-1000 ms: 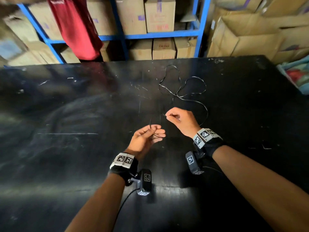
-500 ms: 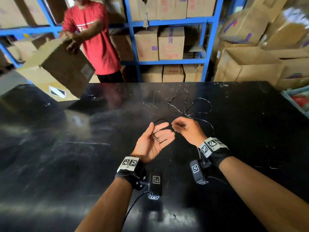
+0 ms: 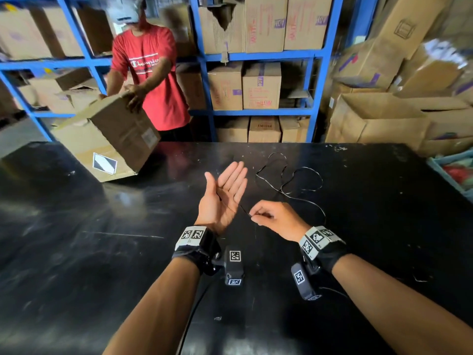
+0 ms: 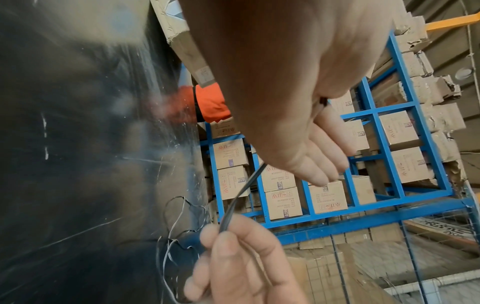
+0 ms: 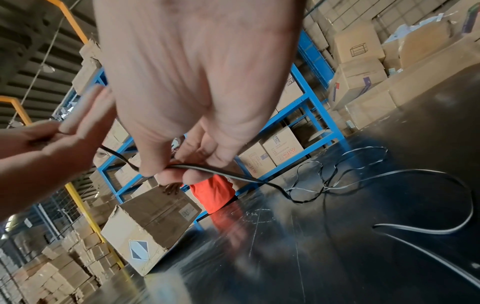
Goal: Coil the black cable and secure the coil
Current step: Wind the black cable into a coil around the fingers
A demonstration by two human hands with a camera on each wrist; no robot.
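Here the thin black cable [image 3: 289, 185] is running diagonally from the flat, upturned left hand [image 3: 225, 193] to the right hand [image 3: 276, 220], which is pinching it; its loose loops are lying beyond on the glossy black table [image 3: 76, 252]. Only the left wrist view is showing what seems to be the cable end at the thumb's base.

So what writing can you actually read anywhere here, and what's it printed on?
"Champion": white script, slightly blurred, on the red T-shirt of the person at the back; the smaller line below it is unreadable.
"ADH": purple letters, printed sideways, on the brown cardboard boxes in the blue metal shelving.
Red print on those boxes: too blurred.
White label on the tilted cardboard box: too small.
Black wrist bands: square codes only, no words.
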